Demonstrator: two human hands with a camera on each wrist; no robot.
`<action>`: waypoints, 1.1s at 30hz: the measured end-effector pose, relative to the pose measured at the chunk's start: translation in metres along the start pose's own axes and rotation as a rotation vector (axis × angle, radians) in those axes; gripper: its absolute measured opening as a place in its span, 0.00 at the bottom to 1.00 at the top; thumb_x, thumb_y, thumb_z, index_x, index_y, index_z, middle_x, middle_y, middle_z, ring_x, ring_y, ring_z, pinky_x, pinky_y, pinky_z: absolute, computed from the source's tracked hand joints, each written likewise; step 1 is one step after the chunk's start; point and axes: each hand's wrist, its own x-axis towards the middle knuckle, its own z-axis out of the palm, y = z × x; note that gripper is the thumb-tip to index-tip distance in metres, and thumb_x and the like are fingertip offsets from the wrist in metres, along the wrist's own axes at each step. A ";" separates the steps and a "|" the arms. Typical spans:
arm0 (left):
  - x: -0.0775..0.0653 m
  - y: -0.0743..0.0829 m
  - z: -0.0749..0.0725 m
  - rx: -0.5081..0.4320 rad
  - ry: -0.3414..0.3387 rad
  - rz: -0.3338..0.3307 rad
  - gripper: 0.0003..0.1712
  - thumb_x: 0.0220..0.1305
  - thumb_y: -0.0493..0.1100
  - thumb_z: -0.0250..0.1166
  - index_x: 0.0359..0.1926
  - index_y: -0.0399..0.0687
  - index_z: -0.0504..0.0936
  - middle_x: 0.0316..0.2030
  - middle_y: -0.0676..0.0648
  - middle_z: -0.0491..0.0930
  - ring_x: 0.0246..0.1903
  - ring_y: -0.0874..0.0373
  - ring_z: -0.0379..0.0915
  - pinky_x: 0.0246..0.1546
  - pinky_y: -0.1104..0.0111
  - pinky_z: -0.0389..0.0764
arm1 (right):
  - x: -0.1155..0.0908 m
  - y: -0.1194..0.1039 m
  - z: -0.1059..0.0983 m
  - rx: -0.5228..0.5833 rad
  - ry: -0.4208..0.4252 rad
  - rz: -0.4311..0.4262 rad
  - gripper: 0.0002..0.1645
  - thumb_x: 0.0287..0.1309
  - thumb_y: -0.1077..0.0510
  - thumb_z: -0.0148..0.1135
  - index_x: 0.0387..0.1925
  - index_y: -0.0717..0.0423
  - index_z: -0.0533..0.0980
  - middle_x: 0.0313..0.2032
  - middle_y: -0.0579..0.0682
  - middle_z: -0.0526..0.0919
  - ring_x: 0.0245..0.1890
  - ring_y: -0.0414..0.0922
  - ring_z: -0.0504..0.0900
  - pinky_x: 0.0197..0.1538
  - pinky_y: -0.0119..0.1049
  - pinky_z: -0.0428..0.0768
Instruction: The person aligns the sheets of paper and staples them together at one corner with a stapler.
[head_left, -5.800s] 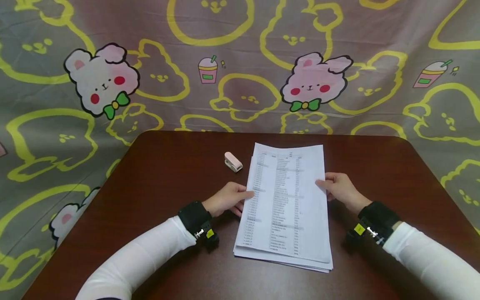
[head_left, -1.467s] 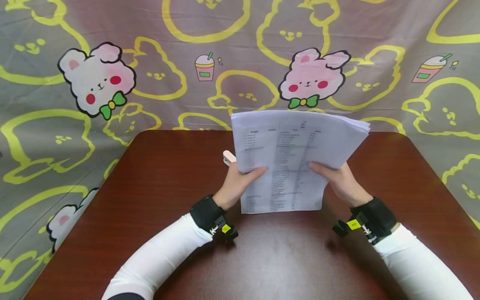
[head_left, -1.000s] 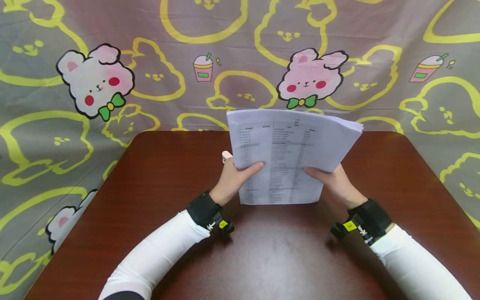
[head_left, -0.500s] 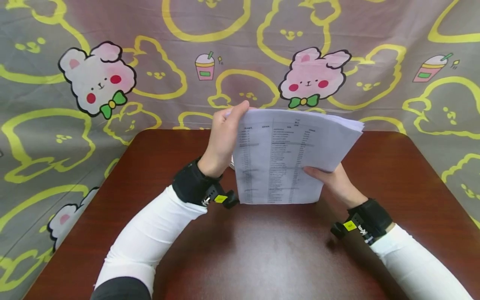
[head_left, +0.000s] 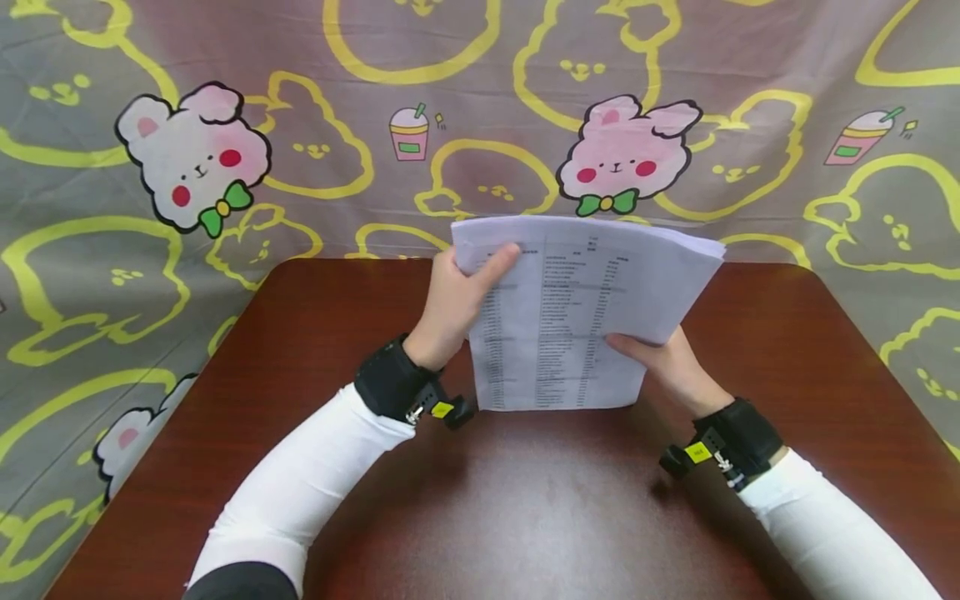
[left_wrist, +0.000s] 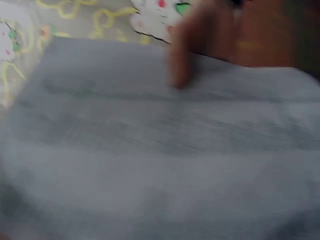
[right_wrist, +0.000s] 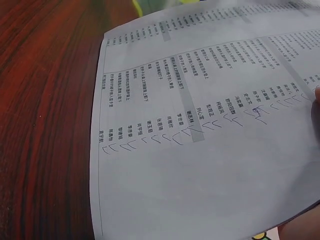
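A stack of printed paper sheets (head_left: 573, 308) is held up in the head view, tilted and slightly bowed, its top edges fanned at the right. My left hand (head_left: 452, 304) grips its upper left side, thumb on the front page and fingers hidden behind. On the right edge, lower down, my right hand (head_left: 671, 367) pinches the stack with the thumb in front. The left wrist view is blurred, with a thumb (left_wrist: 181, 62) over the page. Handwritten check marks run down a printed column of the sheet (right_wrist: 210, 175) in the right wrist view.
A dark brown wooden table (head_left: 570, 500) lies beneath the stack. Behind it hangs a curtain (head_left: 495, 117) printed with cartoon bunnies and yellow outlines. Black camera straps (head_left: 393, 379) circle both wrists.
The stack has been lifted from the table and tilted up. My left hand went up to the top left corner, then slid slightly down. The pale pink stapler is now hidden; my right hand keeps its hold.
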 end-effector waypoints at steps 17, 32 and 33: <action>-0.043 -0.073 0.000 -0.034 -0.083 -0.059 0.20 0.66 0.35 0.63 0.58 0.37 0.76 0.51 0.40 0.81 0.44 0.46 0.82 0.40 0.54 0.82 | -0.002 0.001 0.007 0.052 0.068 0.000 0.31 0.60 0.80 0.50 0.61 0.56 0.70 0.55 0.54 0.79 0.52 0.52 0.80 0.51 0.45 0.78; -0.052 -0.083 0.004 -0.029 -0.074 -0.094 0.19 0.67 0.34 0.62 0.58 0.35 0.75 0.50 0.38 0.81 0.44 0.47 0.82 0.40 0.56 0.82 | -0.006 0.007 0.005 0.040 0.081 0.053 0.30 0.61 0.78 0.51 0.61 0.52 0.69 0.55 0.52 0.79 0.51 0.52 0.80 0.51 0.47 0.78; -0.052 -0.084 0.004 -0.023 -0.071 -0.091 0.19 0.67 0.34 0.62 0.57 0.35 0.75 0.50 0.38 0.81 0.44 0.47 0.82 0.40 0.56 0.82 | -0.007 0.007 0.005 0.035 0.084 0.056 0.30 0.62 0.77 0.51 0.61 0.52 0.70 0.55 0.52 0.80 0.51 0.51 0.81 0.51 0.46 0.78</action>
